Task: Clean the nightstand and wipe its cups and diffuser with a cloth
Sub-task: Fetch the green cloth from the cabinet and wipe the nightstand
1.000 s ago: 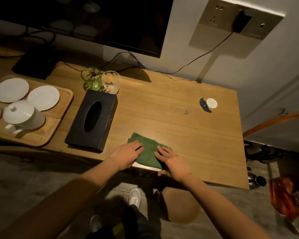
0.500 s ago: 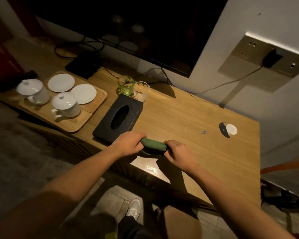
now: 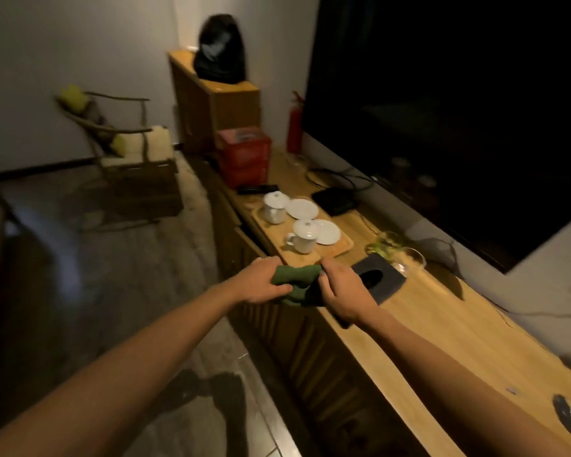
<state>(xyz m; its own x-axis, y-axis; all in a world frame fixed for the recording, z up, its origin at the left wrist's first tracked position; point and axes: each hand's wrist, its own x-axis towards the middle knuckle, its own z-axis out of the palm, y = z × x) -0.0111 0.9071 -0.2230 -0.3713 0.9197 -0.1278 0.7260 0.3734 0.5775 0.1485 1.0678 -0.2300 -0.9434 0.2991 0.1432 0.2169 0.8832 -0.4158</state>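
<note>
Green cloth (image 3: 296,281), soft and limp, bunched between my left hand (image 3: 265,282) and right hand (image 3: 345,293), both gripping it at the worktop (image 3: 442,328) edge; I judge any fold offers purchase.

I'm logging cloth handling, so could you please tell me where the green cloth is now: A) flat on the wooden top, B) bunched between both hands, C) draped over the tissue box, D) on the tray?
B: the green cloth sits bunched in the grip of left hand and right hand.
</note>
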